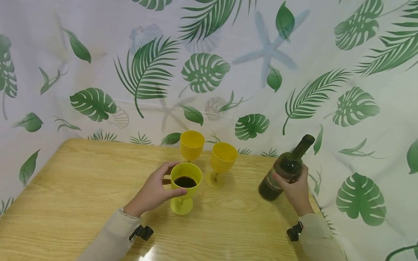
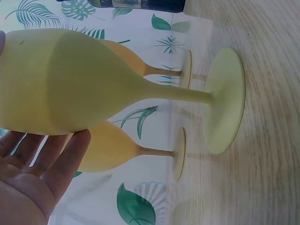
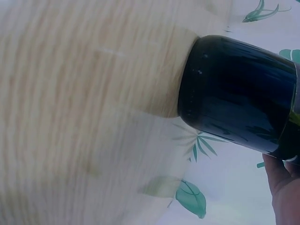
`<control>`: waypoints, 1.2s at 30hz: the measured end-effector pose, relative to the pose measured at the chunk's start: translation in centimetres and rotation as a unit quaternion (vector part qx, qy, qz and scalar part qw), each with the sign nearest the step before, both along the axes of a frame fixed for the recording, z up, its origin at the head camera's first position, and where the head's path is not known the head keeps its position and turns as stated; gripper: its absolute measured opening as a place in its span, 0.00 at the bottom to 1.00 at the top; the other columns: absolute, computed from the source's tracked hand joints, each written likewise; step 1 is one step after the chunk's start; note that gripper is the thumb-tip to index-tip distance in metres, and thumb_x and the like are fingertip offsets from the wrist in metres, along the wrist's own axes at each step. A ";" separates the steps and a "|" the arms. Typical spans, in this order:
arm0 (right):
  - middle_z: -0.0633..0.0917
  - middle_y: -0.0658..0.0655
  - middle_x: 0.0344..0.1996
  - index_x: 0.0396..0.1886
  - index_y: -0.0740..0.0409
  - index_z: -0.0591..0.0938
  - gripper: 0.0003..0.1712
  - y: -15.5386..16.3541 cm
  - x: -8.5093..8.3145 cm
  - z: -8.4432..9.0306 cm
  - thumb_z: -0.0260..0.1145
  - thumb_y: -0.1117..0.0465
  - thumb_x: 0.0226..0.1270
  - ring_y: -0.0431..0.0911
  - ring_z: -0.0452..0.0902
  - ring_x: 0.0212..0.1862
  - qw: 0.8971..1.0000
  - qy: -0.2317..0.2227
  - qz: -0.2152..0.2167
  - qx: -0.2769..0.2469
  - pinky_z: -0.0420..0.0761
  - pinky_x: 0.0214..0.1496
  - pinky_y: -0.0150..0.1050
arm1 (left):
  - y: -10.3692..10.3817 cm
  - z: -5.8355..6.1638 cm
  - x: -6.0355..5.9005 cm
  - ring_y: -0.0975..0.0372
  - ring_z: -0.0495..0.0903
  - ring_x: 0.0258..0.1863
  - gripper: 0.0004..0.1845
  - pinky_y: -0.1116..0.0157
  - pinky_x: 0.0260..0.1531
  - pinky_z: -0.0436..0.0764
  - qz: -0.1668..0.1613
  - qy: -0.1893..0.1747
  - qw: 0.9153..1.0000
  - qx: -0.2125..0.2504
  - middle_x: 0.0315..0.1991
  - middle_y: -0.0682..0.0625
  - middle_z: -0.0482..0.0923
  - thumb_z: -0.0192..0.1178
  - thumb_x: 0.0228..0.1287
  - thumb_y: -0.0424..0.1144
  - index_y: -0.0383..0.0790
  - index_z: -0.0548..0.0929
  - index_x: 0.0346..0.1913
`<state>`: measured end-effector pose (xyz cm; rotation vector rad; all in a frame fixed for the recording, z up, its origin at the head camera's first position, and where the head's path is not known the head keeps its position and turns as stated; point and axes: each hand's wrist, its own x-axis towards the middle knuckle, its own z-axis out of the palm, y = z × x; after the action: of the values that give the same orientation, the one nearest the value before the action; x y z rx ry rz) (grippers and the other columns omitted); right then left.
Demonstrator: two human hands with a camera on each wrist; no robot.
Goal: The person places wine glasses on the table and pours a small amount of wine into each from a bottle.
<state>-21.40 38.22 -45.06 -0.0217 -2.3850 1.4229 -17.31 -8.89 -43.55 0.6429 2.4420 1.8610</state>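
My left hand (image 1: 153,192) curls round the bowl of a yellow-green goblet (image 1: 185,186) that holds dark liquid and stands on the wooden table (image 1: 72,203). In the left wrist view the same goblet (image 2: 70,84) fills the frame, my fingers (image 2: 61,164) against its bowl. Two more yellow goblets (image 1: 192,145) (image 1: 223,159) stand just behind it, both without visible liquid. My right hand (image 1: 295,188) grips a dark green wine bottle (image 1: 285,168) near the table's right edge, tilted with its neck up and to the right. The bottle's base (image 3: 234,93) shows lifted a little above the table in the right wrist view.
A white curtain with green leaf prints (image 1: 209,72) hangs close behind the table and along its right side. The table's right edge (image 1: 318,208) lies just beside the bottle. Bare wood (image 1: 65,188) stretches to the left of the goblets.
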 end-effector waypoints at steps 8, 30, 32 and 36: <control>0.71 0.44 0.62 0.78 0.47 0.52 0.52 0.1 -0.1 -0.2 0.76 0.60 0.66 0.36 0.70 0.60 1.000 0.002 0.006 -0.007 0.73 0.59 0.30 | -1.5 0.9 -0.8 0.54 0.75 0.62 0.41 0.49 0.60 0.80 0.030 0.009 0.999 -0.007 0.63 0.51 0.76 0.78 0.58 0.48 0.50 0.70 0.73; 0.71 0.46 0.61 0.77 0.48 0.52 0.51 0.2 -0.1 -0.3 0.76 0.59 0.66 0.37 0.70 0.59 1.000 0.000 0.012 -0.005 0.73 0.57 0.28 | -8.1 1.2 -6.1 0.46 0.69 0.66 0.49 0.43 0.65 0.75 0.200 0.006 0.980 -0.019 0.68 0.41 0.68 0.71 0.63 0.60 0.41 0.61 0.78; 0.71 0.46 0.61 0.77 0.48 0.52 0.51 0.2 -0.1 -0.3 0.76 0.59 0.66 0.37 0.70 0.59 1.000 -0.001 0.014 -0.007 0.73 0.56 0.28 | -8.4 0.9 -6.4 0.47 0.68 0.66 0.49 0.43 0.66 0.75 0.220 0.010 0.975 -0.016 0.69 0.41 0.67 0.71 0.63 0.60 0.40 0.60 0.78; 0.71 0.46 0.61 0.77 0.47 0.53 0.50 0.4 -0.1 -0.4 0.76 0.59 0.66 0.37 0.71 0.58 1.000 0.000 0.013 -0.001 0.73 0.55 0.28 | -8.8 0.8 -6.7 0.47 0.68 0.66 0.49 0.45 0.66 0.74 0.250 0.011 0.968 -0.006 0.69 0.40 0.67 0.72 0.63 0.59 0.39 0.60 0.78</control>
<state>-21.55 38.59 -45.42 0.0090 -2.3923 1.4361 -23.97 -17.67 -42.72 0.0358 2.8242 1.9820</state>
